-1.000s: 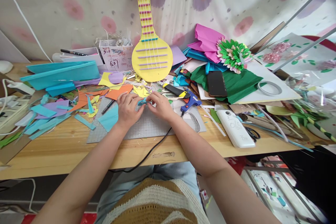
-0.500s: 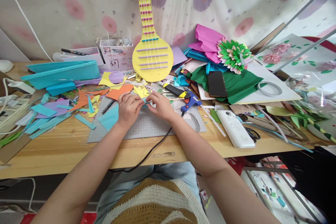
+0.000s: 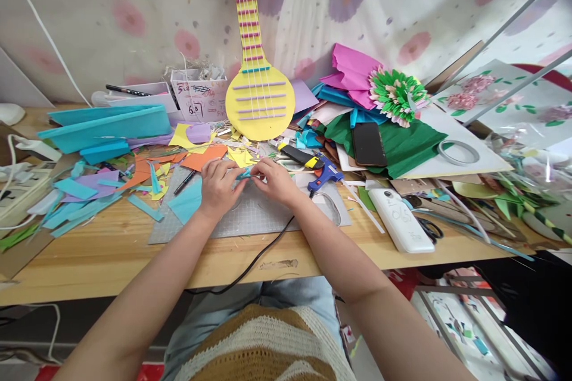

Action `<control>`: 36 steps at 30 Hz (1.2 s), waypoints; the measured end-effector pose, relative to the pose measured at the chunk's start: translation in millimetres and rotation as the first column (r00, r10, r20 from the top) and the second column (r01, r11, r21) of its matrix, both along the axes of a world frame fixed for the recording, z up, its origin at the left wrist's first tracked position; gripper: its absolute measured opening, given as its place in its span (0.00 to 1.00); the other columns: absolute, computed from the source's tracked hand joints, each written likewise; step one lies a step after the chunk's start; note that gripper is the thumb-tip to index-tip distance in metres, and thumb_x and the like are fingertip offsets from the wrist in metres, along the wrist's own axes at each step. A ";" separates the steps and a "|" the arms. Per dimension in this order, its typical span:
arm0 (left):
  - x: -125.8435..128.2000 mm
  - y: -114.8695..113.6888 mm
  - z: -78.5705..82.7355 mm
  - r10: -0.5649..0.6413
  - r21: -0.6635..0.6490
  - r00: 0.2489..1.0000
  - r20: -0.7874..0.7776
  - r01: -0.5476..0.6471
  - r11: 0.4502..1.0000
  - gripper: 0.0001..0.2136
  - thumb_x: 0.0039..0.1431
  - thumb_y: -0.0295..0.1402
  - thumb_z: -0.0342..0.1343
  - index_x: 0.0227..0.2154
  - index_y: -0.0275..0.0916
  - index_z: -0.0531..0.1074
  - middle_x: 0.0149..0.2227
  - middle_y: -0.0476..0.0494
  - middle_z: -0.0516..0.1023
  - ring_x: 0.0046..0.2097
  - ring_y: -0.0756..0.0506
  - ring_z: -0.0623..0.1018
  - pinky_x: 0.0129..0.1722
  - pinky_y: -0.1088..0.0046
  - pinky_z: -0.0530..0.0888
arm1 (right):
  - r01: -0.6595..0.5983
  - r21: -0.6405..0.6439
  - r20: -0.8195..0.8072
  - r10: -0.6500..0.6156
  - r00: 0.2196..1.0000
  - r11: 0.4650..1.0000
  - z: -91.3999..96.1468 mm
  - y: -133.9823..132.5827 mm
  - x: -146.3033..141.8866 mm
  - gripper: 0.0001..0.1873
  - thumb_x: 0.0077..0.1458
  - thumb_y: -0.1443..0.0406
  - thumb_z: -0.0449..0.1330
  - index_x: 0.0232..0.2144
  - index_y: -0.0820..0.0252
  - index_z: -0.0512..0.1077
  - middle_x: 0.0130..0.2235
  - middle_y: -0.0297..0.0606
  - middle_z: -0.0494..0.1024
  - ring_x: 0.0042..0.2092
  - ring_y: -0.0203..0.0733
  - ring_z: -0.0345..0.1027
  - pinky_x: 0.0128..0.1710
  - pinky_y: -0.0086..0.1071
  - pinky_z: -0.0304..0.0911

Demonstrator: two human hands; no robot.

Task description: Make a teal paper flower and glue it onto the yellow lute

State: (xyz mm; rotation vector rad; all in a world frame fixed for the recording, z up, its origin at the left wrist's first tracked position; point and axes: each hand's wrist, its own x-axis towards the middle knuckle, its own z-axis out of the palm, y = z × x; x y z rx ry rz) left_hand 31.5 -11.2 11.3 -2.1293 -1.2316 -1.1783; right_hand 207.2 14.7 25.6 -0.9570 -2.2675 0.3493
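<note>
Between my fingertips is a small blue strip of paper [image 3: 243, 174], mostly covered by the fingers. My left hand [image 3: 220, 186] pinches its left end, and my right hand [image 3: 273, 180] pinches close by on the right. Both hands are above the grey cutting mat [image 3: 263, 217]. A flat light-blue paper piece [image 3: 185, 201] lies beside my left wrist, with a black pen [image 3: 185, 182] just behind it. To the right of my right hand rests a blue glue gun [image 3: 328, 172], next to a yellow-and-black cutter [image 3: 300, 156].
A yellow paper lute [image 3: 260, 113] leans at the back. Paper scraps and a folded blue sheet [image 3: 107, 128] cover the left. On the right are a phone [image 3: 369, 144], a tape roll [image 3: 458, 152], a white power bank [image 3: 400, 220] and scissors [image 3: 429, 228]. A black cable [image 3: 263, 250] crosses the front.
My fingers have shifted slightly, and more of the blue strip now shows between them. The rest of the table looks the same.
</note>
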 end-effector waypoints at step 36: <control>-2.3 0.0 -3.6 -0.023 0.038 0.999 -0.036 0.025 0.999 0.04 0.55 0.34 0.56 0.27 0.43 0.72 0.34 0.45 0.76 0.41 0.45 0.70 0.46 0.64 0.64 | -0.025 -0.037 0.027 0.026 0.999 0.999 2.4 -2.2 0.0 0.04 0.55 0.70 0.55 0.32 0.60 0.69 0.34 0.37 0.72 0.37 0.36 0.65 0.37 0.27 0.57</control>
